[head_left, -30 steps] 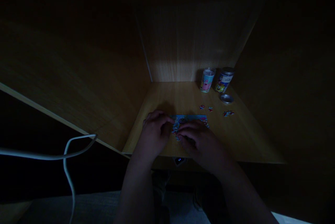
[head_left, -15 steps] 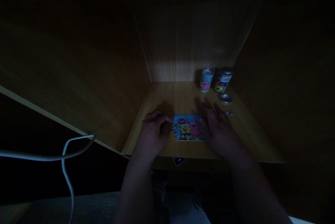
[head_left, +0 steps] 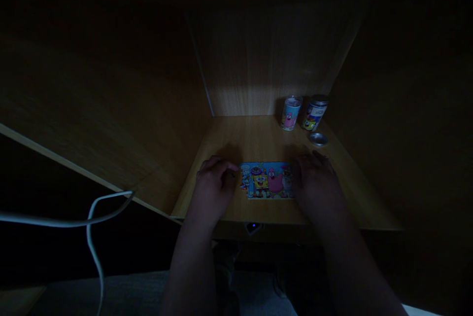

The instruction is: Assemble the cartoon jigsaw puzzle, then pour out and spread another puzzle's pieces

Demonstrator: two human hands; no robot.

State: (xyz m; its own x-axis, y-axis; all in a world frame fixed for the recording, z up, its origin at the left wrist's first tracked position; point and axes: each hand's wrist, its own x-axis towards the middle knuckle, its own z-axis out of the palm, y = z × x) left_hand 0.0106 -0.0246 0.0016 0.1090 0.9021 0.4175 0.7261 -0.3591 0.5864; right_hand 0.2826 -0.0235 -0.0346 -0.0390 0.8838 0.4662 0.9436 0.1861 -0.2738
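A cartoon jigsaw puzzle [head_left: 271, 181] lies flat on the wooden shelf, with a gap at its lower left corner. My left hand [head_left: 215, 183] is at its left edge, fingers curled and the index fingertip close to the edge. A small dark bit shows by the left fingertips, too dim to name. My right hand [head_left: 317, 180] covers the puzzle's right end, its fingers bent and drawn together over the spot just beyond it. Whatever lies under the right fingers is hidden.
Two cartoon-printed cans, one with a clear top [head_left: 290, 114] and one with a metal lid [head_left: 315, 113], stand at the back right. A round metal lid [head_left: 318, 139] lies before them. Wooden walls enclose the shelf [head_left: 244, 138]. A white cable [head_left: 90, 227] hangs at left.
My right hand has slid right, its spread fingers drawing in over the loose puzzle pieces and uncovering more of the picture. My left hand has shifted slightly left, off the puzzle's edge.
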